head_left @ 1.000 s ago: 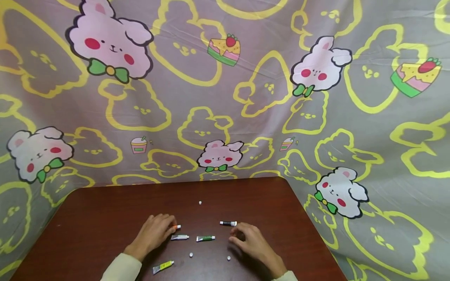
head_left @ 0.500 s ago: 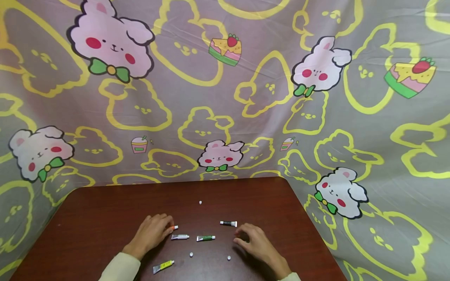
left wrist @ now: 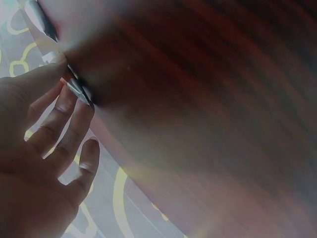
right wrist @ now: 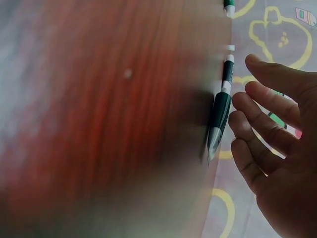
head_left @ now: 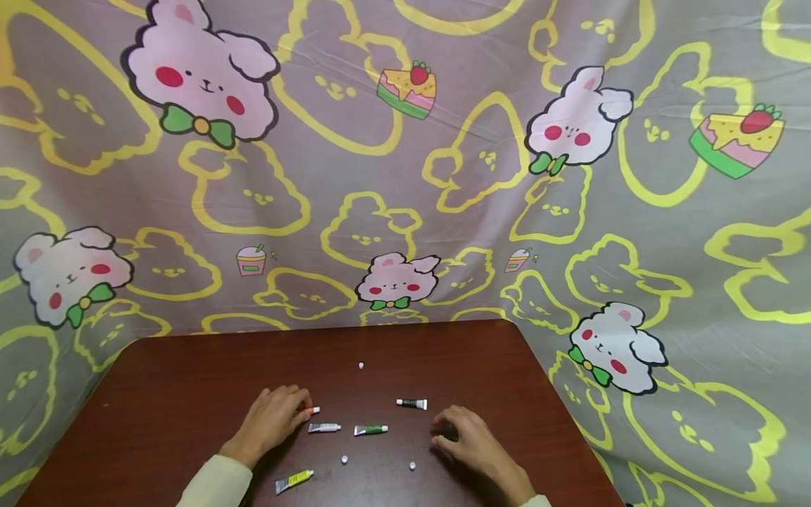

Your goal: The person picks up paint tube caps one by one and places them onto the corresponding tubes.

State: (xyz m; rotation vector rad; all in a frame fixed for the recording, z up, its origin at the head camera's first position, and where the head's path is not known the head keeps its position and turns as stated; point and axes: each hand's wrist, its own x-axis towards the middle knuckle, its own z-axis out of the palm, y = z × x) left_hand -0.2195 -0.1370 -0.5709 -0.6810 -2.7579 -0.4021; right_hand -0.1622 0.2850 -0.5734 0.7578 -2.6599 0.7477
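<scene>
"What's at your fingers?"

"Your left hand [head_left: 271,420] pinches one orange tube [head_left: 313,410] between thumb and fingers; one white tube [head_left: 324,427] lies just beside them, one yellow tube [head_left: 294,482] nearer your wrist, one green tube [head_left: 370,429] between your hands."

"And your right hand [head_left: 472,443]?"

"Its fingers are relaxed, released, one black tube [head_left: 412,404] just ahead of them; three small white pieces [head_left: 345,460] lie apart from your fingers."

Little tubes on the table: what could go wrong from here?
The small white pieces lie loose, so they could roll away. The left grip pinches the orange tube close to the white tube; moving it might nudge that one. The right grip, near one of those pieces, could accidentally brush it aside.
</scene>
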